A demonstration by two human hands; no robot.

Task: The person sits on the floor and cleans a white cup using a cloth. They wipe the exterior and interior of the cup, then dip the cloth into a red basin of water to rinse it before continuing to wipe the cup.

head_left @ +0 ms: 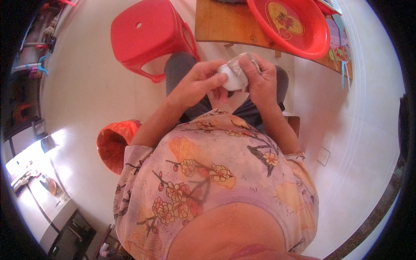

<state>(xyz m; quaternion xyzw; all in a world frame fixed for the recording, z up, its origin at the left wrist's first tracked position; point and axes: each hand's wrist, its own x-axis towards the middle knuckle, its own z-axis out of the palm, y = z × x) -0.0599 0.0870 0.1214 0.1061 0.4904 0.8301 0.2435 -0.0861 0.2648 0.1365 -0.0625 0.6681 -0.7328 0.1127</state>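
My left hand (pixel 208 76) grips a smooth white rounded object (pixel 231 81), perhaps a small cup or bowl, with the thumb on its near side. A greyish, crumpled cloth (pixel 236 66) lies against the same object, pinched by my right hand (pixel 260 74). Both hands are close together above my knees. The fingers hide much of the object, so its exact kind cannot be told.
A red plastic stool (pixel 146 29) stands ahead on the left. Ahead on the right, a wooden table (pixel 224 22) bears a red plastic basin (pixel 317 35). An orange-red bin with a liner (pixel 112 143) is beside my left arm. A wall socket (pixel 323 156) is on the right.
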